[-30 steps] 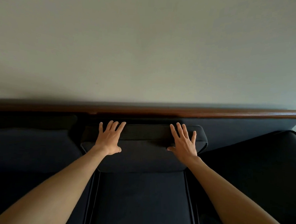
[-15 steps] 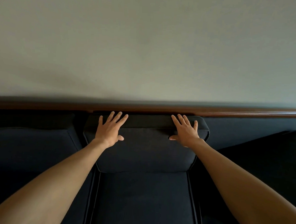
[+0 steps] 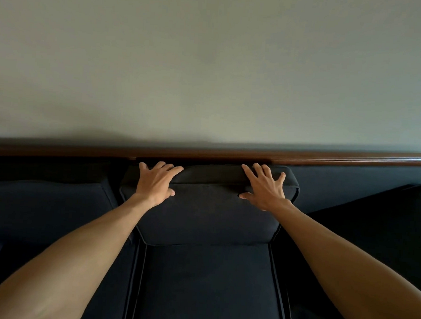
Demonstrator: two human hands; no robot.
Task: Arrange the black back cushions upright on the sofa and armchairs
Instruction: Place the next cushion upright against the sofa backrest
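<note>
- A person's left hand (image 3: 156, 183) lies flat on the upper left part of a black back cushion (image 3: 207, 215), fingers straight and spread over its top edge; the thumb rests on the cushion's front face
- The right hand (image 3: 264, 189) mirrors it on the upper right part of the same cushion, fingers splayed and pressing, nothing gripped
- The cushion stands upright at the middle of the sofa, its top edge just under the wooden back rail (image 3: 326, 158); its lower edge meets the middle seat cushion (image 3: 205, 286)
- To the left, a second back cushion (image 3: 43, 204) leans against the sofa's back; at the right, another dark cushion (image 3: 382, 217) sits tilted, its corner raised toward the rail
- A plain pale wall (image 3: 209, 61) fills the view above the rail
</note>
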